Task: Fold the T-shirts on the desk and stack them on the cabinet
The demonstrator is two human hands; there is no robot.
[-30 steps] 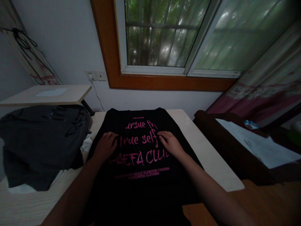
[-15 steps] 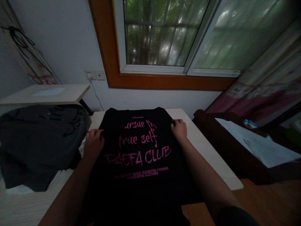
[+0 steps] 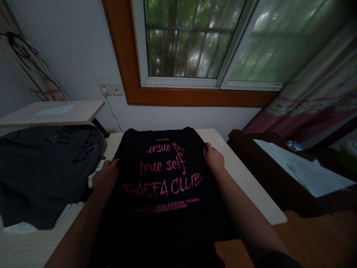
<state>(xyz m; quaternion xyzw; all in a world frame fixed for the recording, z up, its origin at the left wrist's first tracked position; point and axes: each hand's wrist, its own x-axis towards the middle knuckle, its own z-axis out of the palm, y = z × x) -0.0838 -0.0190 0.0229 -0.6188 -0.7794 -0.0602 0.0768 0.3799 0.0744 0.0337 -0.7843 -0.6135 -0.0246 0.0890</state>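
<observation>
A black T-shirt with pink lettering lies spread over the light table, printed side up, its lower part hanging past the near edge. My left hand grips the shirt's left edge, thumb on top and fingers mostly hidden. On the opposite edge, about level with the upper lettering, my right hand is closed on the fabric, its fingers curled under. Between the two hands the printed cloth lies nearly flat.
Left of the shirt, a dark grey garment is heaped on the table, below a small raised shelf. A dark brown piece of furniture with a white sheet stands at right. Behind are a wall socket and a window.
My left hand has slid slightly down and left and now grips the shirt's edge from the side. My right hand has turned and moved slightly right, its fingers now curled round the edge.
</observation>
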